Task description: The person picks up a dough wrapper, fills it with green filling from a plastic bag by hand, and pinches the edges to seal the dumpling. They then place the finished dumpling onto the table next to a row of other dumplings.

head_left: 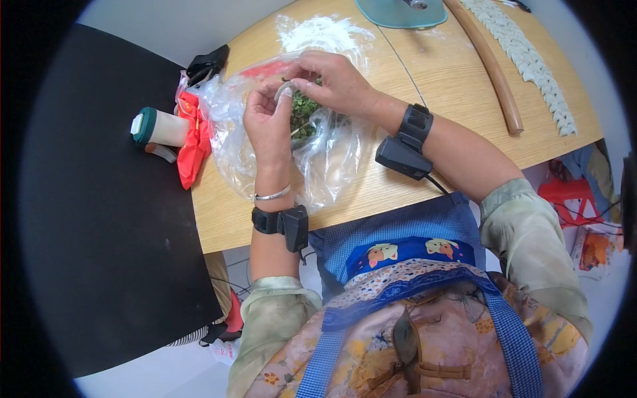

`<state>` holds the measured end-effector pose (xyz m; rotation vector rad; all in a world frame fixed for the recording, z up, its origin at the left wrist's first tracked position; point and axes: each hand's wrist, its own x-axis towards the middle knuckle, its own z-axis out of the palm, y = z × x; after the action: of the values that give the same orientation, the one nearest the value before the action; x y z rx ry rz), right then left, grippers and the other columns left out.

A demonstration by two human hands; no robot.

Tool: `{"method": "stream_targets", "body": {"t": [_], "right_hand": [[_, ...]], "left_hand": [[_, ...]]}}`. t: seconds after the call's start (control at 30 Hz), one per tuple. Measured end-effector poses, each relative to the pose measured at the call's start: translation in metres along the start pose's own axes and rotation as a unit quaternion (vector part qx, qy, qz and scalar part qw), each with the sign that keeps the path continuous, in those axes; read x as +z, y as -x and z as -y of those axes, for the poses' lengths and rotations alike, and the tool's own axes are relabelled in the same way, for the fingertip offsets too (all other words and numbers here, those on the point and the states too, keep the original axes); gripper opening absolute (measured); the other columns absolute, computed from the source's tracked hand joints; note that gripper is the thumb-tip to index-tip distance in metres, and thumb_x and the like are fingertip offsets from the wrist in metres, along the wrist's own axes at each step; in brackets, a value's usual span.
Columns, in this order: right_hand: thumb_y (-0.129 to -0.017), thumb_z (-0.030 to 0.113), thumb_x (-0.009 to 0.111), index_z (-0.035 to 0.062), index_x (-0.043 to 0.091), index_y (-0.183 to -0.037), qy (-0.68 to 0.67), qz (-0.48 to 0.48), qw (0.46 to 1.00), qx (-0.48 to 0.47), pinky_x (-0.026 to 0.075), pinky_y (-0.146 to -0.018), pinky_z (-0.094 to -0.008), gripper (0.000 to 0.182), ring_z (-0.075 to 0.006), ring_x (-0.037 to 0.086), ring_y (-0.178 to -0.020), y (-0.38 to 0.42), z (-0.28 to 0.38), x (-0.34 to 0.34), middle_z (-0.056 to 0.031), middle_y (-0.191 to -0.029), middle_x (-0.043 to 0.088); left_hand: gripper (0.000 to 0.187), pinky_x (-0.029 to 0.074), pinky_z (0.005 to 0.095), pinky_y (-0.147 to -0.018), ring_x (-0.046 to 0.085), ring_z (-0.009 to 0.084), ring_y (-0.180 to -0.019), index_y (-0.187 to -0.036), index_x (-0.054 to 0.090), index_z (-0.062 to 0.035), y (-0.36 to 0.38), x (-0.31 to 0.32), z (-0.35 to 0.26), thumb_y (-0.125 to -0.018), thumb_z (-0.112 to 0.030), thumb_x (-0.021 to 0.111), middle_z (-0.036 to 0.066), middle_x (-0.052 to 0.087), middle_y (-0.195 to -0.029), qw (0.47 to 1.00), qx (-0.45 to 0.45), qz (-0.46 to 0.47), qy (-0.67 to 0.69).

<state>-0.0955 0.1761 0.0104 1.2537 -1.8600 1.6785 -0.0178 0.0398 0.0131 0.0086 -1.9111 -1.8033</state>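
My left hand [268, 126] is closed around a small pale dough wrapper [284, 89], thumb pressed against its edge. My right hand [335, 83] comes in from the other side, its fingers pinched at the same wrapper; the fingertips are partly hidden. Below both hands, chopped green filling [304, 111] lies in an open clear plastic bag [232, 142] on the table. What the wrapper contains cannot be made out.
The wooden table [464, 132] also carries scattered white flour [324, 34], a long wooden rolling pin [488, 63], a row of overlapping white dough pieces [521, 60] and a teal flat object [398, 14]. Left are a red cloth-like item [190, 142] and a green-lidded container [162, 127].
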Motion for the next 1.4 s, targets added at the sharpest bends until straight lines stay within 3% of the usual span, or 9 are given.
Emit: {"method": "stream_targets", "body": {"t": [0.23, 0.53, 0.83, 0.93, 1.0, 1.1, 1.23, 1.33, 1.4], "right_hand": [[-0.079, 0.014, 0.066, 0.0010, 0.064, -0.088, 0.022, 0.001, 1.000, -0.004, 0.051, -0.067, -0.0342, 0.015, -0.0276, 0.063, -0.073, 0.000, -0.002, 0.001, -0.0138, -0.080, 0.065], [-0.086, 0.013, 0.058, -0.0016, 0.062, -0.090, -0.121, -0.009, 0.990, 0.072, 0.049, -0.065, -0.0297, 0.016, -0.0172, 0.062, -0.069, -0.001, -0.009, 0.003, -0.0122, -0.076, 0.065], [-0.092, 0.025, 0.051, -0.0018, 0.060, -0.086, -0.219, 0.106, 0.952, 0.183, 0.044, -0.059, -0.0274, 0.029, -0.0116, 0.052, -0.061, -0.002, -0.009, -0.003, -0.0038, -0.064, 0.055], [-0.092, 0.026, 0.052, -0.0025, 0.059, -0.086, -0.158, 0.117, 0.961, 0.194, 0.044, -0.061, -0.0305, 0.030, -0.0161, 0.053, -0.061, -0.002, -0.007, -0.003, -0.0079, -0.065, 0.056], [-0.091, 0.027, 0.052, -0.0022, 0.060, -0.087, -0.077, 0.077, 0.991, 0.071, 0.045, -0.064, -0.0353, 0.031, -0.0242, 0.057, -0.065, -0.002, -0.012, 0.001, -0.0142, -0.070, 0.059], [-0.091, 0.028, 0.053, -0.0023, 0.061, -0.087, -0.038, 0.083, 0.995, 0.026, 0.046, -0.067, -0.0384, 0.031, -0.0309, 0.059, -0.072, -0.004, -0.007, -0.002, -0.0186, -0.078, 0.061], [-0.091, 0.028, 0.052, -0.0026, 0.060, -0.086, 0.028, 0.072, 0.997, -0.005, 0.047, -0.067, -0.0383, 0.032, -0.0321, 0.059, -0.072, -0.004, -0.008, 0.000, -0.0185, -0.078, 0.062], [-0.092, 0.029, 0.051, -0.0036, 0.061, -0.086, -0.009, 0.074, 0.997, 0.024, 0.046, -0.067, -0.0377, 0.034, -0.0290, 0.059, -0.070, -0.004, -0.007, -0.002, -0.0187, -0.076, 0.061], [-0.096, 0.028, 0.049, 0.0007, 0.058, -0.083, -0.130, 0.107, 0.978, 0.118, 0.040, -0.060, -0.0271, 0.032, -0.0106, 0.047, -0.067, -0.004, -0.011, -0.006, -0.0012, -0.071, 0.050]], "left_hand": [[0.021, 0.044, 0.0196, -0.069, 0.056, 0.0075, -0.082, -0.106, 0.058, -0.0004, 0.001, 0.002, -0.002, -0.086, -0.002, 0.063, 0.003, 0.061, -0.095, 1.000, 0.006, 0.009, -0.023], [0.017, 0.043, 0.0194, -0.062, 0.058, 0.0079, -0.079, -0.104, 0.060, -0.0015, 0.002, 0.000, -0.006, -0.088, -0.009, 0.062, 0.003, 0.064, -0.091, 0.992, -0.087, -0.001, 0.092], [0.018, 0.038, 0.0177, -0.057, 0.050, 0.0039, -0.065, -0.102, 0.061, -0.0016, 0.004, 0.000, -0.010, -0.087, -0.012, 0.063, -0.001, 0.060, -0.081, 0.976, -0.148, 0.062, 0.148], [0.018, 0.038, 0.0177, -0.057, 0.050, 0.0035, -0.066, -0.103, 0.061, -0.0023, 0.004, 0.001, -0.010, -0.088, -0.012, 0.063, -0.001, 0.060, -0.082, 0.975, -0.150, 0.049, 0.155], [0.017, 0.039, 0.0178, -0.058, 0.052, 0.0036, -0.068, -0.102, 0.061, -0.0025, 0.003, 0.000, -0.009, -0.088, -0.012, 0.063, -0.001, 0.060, -0.083, 0.975, -0.145, 0.056, 0.159], [0.018, 0.041, 0.0177, -0.060, 0.053, 0.0042, -0.070, -0.103, 0.060, -0.0018, 0.003, 0.000, -0.008, -0.088, -0.011, 0.063, -0.001, 0.061, -0.084, 0.975, -0.148, 0.054, 0.158], [0.017, 0.044, 0.0203, -0.066, 0.056, 0.0075, -0.078, -0.104, 0.058, -0.0031, 0.001, -0.005, -0.004, -0.090, -0.012, 0.062, 0.001, 0.061, -0.092, 0.973, -0.144, 0.079, 0.161], [0.016, 0.043, 0.0198, -0.065, 0.055, 0.0077, -0.077, -0.103, 0.058, -0.0032, 0.001, -0.006, -0.004, -0.089, -0.011, 0.062, 0.001, 0.061, -0.092, 0.970, -0.144, 0.091, 0.175], [0.018, 0.045, 0.0203, -0.066, 0.058, 0.0090, -0.080, -0.106, 0.058, -0.0023, 0.001, -0.008, -0.004, -0.089, -0.010, 0.062, 0.003, 0.062, -0.095, 0.971, -0.142, 0.105, 0.164]]}}
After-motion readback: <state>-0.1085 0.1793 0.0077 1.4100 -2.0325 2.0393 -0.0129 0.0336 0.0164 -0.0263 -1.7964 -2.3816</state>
